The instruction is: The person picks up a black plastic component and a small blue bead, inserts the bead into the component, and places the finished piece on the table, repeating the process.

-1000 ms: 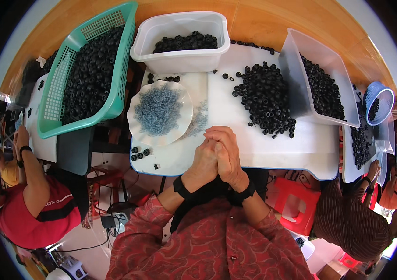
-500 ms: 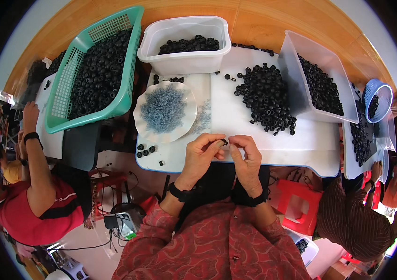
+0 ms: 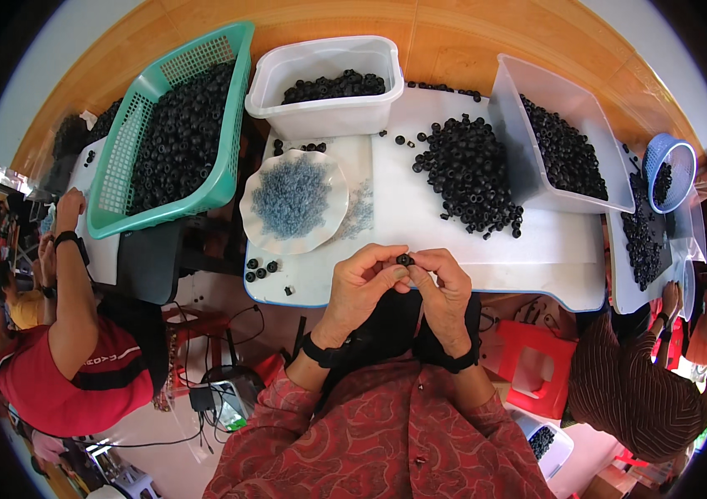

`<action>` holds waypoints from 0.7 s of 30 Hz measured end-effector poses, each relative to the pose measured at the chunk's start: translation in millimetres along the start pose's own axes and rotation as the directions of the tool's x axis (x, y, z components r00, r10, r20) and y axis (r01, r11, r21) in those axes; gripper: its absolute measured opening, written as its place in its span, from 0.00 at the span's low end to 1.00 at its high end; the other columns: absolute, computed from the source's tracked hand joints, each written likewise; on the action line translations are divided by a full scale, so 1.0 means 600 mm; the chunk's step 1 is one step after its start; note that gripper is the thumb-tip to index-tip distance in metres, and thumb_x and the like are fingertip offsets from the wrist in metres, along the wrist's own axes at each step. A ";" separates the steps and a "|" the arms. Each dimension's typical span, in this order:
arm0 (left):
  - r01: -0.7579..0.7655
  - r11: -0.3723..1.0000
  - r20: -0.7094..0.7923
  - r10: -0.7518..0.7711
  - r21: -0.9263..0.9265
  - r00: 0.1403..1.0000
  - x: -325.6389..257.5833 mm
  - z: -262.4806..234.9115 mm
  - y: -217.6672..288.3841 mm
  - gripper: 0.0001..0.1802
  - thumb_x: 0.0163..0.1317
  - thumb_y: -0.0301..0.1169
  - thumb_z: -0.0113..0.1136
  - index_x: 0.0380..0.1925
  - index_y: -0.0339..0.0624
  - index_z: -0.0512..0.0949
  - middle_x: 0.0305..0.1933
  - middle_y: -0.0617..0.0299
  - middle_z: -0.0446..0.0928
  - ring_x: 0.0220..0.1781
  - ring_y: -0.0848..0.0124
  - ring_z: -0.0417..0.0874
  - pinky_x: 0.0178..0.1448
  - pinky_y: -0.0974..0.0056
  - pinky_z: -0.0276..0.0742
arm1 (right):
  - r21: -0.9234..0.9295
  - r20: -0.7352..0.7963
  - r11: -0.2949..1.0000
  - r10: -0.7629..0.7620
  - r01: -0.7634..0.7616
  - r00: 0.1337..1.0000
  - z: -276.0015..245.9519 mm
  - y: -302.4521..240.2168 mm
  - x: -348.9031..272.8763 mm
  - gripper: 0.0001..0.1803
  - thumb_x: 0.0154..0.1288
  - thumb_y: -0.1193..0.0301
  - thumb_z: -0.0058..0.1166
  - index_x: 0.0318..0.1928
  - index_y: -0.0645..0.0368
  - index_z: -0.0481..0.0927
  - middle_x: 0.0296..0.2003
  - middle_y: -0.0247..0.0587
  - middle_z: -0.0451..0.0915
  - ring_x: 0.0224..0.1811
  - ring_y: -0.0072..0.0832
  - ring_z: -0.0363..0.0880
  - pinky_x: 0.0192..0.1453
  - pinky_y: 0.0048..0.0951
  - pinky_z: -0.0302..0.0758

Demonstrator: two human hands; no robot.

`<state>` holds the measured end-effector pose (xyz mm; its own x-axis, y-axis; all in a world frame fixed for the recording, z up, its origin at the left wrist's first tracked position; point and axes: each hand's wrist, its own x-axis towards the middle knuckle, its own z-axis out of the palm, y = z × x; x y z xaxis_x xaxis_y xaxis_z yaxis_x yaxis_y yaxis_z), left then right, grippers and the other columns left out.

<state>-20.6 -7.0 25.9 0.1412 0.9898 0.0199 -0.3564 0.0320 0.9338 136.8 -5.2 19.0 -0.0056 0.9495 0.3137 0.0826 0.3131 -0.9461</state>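
Observation:
A small black ring-shaped part [image 3: 404,259] is pinched between the fingertips of both my hands, its round opening facing up. My left hand [image 3: 355,291] grips it from the left with thumb and fingers. From the right, the thumb and forefinger of my right hand [image 3: 447,291] press against it. Just beyond my hands stands a scalloped white plate [image 3: 338,224] heaped with tiny translucent bluish pieces [image 3: 291,195]. A large pile of similar black parts [image 3: 470,170] lies on the white table [image 3: 528,274]. A few loose black parts [image 3: 260,272] sit left of my left hand.
A green mesh basket [image 3: 233,150] and a white tub [image 3: 320,121], both holding black parts, stand behind. To the right is a translucent bin [image 3: 516,158] of black parts. Co-workers sit at left [image 3: 79,366] and right [image 3: 636,391]. A red stool [image 3: 557,366] stands below the table's right side.
My right fingertips have come in to touch the black part, closing the small gap. The part has turned so that its opening faces up.

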 end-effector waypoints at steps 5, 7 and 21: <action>0.089 0.996 0.042 -0.089 -0.009 0.995 0.001 -0.008 0.005 0.12 0.70 0.21 0.58 0.52 0.31 0.80 0.35 0.59 0.84 0.33 0.76 0.84 0.41 0.72 0.83 | 0.110 0.061 0.989 0.097 -0.103 0.993 -0.016 -0.001 0.000 0.06 0.62 0.84 0.63 0.40 0.65 0.85 0.38 0.40 0.83 0.39 0.24 0.82 0.45 0.23 0.78; 0.162 0.986 0.108 -0.158 -0.032 0.982 0.003 -0.018 0.013 0.11 0.70 0.21 0.58 0.51 0.31 0.81 0.35 0.59 0.84 0.32 0.75 0.84 0.39 0.71 0.84 | 0.207 0.159 0.950 0.202 -0.233 0.966 -0.029 -0.007 0.007 0.06 0.61 0.85 0.64 0.38 0.66 0.85 0.37 0.39 0.83 0.39 0.23 0.81 0.46 0.23 0.78; 0.229 0.973 0.105 -0.229 0.008 0.968 0.045 -0.010 0.058 0.13 0.69 0.25 0.62 0.50 0.30 0.81 0.36 0.59 0.83 0.33 0.73 0.85 0.38 0.69 0.85 | 0.317 0.076 0.892 0.315 -0.322 0.946 -0.029 0.020 0.013 0.02 0.66 0.78 0.63 0.36 0.64 0.84 0.31 0.31 0.81 0.36 0.17 0.79 0.43 0.20 0.75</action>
<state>-34.9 21.6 56.5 0.3154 0.9359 -0.1567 -0.3067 0.2568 0.9165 154.9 5.8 11.6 -0.0547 0.9985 -0.0073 -0.2410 -0.0203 -0.9703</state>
